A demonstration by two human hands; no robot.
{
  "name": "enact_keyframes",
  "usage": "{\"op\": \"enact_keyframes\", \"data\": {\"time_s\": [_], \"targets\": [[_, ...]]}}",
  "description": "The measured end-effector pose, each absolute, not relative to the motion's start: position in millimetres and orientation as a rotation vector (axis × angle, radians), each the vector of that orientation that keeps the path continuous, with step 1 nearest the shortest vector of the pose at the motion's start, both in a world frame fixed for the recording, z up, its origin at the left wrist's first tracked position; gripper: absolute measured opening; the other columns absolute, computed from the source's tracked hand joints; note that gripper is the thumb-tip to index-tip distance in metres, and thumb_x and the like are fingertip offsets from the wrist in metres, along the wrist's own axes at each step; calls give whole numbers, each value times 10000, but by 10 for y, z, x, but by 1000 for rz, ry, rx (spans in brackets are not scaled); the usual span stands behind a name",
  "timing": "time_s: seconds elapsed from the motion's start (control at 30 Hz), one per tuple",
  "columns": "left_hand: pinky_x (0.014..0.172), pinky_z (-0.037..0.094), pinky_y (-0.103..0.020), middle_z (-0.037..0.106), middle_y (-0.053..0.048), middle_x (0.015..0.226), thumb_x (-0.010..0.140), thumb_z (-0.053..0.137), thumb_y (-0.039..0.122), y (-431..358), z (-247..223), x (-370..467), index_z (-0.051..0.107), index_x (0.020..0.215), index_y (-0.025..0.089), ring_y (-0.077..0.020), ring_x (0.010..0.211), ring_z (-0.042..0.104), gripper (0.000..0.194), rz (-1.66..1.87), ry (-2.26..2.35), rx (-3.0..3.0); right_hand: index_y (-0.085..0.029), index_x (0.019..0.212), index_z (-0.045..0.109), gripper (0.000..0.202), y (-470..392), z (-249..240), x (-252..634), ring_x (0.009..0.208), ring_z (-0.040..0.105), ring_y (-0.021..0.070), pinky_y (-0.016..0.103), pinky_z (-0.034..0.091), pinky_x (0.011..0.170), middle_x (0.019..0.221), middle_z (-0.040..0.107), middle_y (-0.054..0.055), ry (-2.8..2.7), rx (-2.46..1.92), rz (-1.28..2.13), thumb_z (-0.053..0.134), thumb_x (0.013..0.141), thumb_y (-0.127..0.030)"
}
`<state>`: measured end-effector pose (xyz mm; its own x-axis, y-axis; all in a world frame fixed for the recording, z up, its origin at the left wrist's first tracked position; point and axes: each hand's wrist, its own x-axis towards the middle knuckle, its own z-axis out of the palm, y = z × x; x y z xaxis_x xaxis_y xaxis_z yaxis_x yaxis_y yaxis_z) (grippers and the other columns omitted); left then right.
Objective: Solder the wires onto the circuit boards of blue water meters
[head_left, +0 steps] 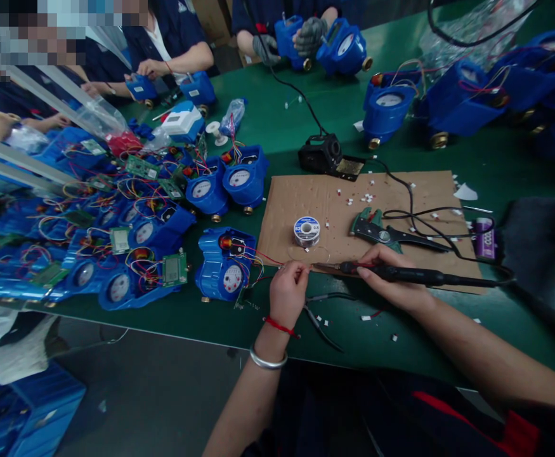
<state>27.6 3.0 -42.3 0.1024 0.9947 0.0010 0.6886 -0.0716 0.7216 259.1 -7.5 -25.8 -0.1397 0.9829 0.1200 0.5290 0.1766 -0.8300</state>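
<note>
My left hand [290, 285] pinches the end of a thin red wire [268, 259] that runs from a blue water meter [222, 270] on its left. In my right hand [394, 279] is a black soldering iron [410, 275], held like a pen, its tip pointing left close to my left fingertips. Just beyond my hands a solder spool [306, 231] stands on a cardboard sheet [287, 197]. Green-and-black wire strippers [386, 235] lie on the cardboard to the right of the spool. Cutters with dark handles [322, 325] rest on the green table below my hands.
Many blue meters with wires and circuit boards [144, 235] crowd the left. A black iron stand [322, 155] is behind the cardboard, with a cable looping right. A purple can [484, 238] stands at right. Co-workers' gloved hands [310, 37] hold meters across the green table [325, 95].
</note>
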Motion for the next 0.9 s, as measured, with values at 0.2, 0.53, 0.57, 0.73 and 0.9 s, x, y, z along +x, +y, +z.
{"op": "enact_keyframes", "data": {"time_s": [0.2, 0.53, 0.57, 0.73, 0.9], "targets": [[648, 398, -236, 596, 3, 731, 855, 543, 202, 32, -429, 286, 590, 775, 185, -122, 672, 535, 94, 701, 1659, 1829, -243, 816, 571, 83, -68, -223, 2576, 674, 588, 181, 306, 455, 600, 750, 626, 10, -1783, -1404, 841, 598, 815, -322], [665, 404, -240, 610, -4, 748, 863, 533, 215, 18, -458, 266, 595, 796, 185, -128, 696, 550, 96, 706, 1667, 1811, -246, 812, 555, 100, -101, -209, 2591, 634, 570, 180, 308, 441, 554, 733, 602, 14, -1618, -1399, 896, 607, 817, -331], [667, 408, -240, 613, -6, 755, 867, 529, 226, 16, -463, 258, 598, 803, 186, -128, 699, 553, 102, 715, 1652, 1803, -250, 823, 547, 106, -105, -176, 2602, 602, 561, 176, 307, 435, 529, 714, 595, 13, -1541, -1398, 921, 601, 823, -341], [655, 429, -232, 631, -13, 778, 888, 496, 296, 17, -490, 207, 600, 851, 188, -130, 709, 578, 154, 785, 1581, 1652, -281, 1015, 540, 217, 51, 31, 2801, 542, 553, 163, 310, 456, 528, 692, 589, -10, -1257, -1417, 836, 601, 835, -386], [624, 445, -230, 635, -21, 775, 877, 504, 329, 34, -500, 187, 596, 859, 180, -135, 695, 593, 177, 819, 1556, 1557, -288, 1120, 588, 286, 560, 105, 3180, 962, 599, 234, 398, 456, 880, 1068, 619, 43, -1602, -1445, 439, 597, 835, -309]]}}
